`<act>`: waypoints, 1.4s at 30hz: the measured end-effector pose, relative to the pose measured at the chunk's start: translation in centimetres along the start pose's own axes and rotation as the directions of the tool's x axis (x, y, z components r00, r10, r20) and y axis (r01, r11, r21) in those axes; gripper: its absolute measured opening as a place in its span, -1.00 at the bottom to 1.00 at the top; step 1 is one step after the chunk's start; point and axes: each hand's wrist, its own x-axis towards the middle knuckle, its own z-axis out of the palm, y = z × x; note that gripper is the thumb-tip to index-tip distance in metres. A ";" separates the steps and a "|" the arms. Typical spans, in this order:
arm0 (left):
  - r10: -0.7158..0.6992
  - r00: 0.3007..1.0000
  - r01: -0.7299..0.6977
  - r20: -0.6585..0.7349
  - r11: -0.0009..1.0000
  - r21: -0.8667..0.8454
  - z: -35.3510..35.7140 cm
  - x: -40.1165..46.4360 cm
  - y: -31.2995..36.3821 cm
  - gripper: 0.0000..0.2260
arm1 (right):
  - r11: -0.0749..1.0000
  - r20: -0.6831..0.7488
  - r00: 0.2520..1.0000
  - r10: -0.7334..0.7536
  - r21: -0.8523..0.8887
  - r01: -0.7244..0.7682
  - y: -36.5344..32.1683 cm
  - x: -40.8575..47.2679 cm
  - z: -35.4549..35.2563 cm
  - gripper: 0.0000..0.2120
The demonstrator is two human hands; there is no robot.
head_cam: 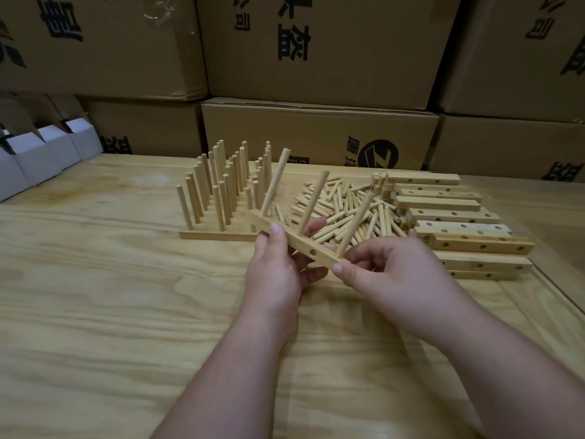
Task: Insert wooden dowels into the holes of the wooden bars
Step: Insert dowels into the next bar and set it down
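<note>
Wooden bar (292, 240) with three dowels held at frame centre, above the table (95, 296).

Left hand (278, 267) grips its middle; right hand (380, 267) pinches the lower-right end by the third dowel (354, 223). Loose dowels (342, 210) behind, empty bars (456, 217) right, finished bars (224, 185) left.

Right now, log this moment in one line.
left hand: holds bar | right hand: pinches bar end | dowels in bar: three | pile: untouched

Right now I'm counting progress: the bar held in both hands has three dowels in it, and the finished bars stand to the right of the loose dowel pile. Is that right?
Not quite. The head view shows the finished bars standing left of the loose dowel pile; the undrilled-looking empty bars lie on the right. The held bar does carry three dowels, with the left hand and right hand gripping it.
</note>
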 end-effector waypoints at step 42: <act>-0.270 0.887 -0.099 0.376 0.683 0.723 0.4 -2.7 1.4 -0.73 | 0.813 0.283 0.921 -0.269 -0.445 0.374 -3.8 11.5 8.7 -0.77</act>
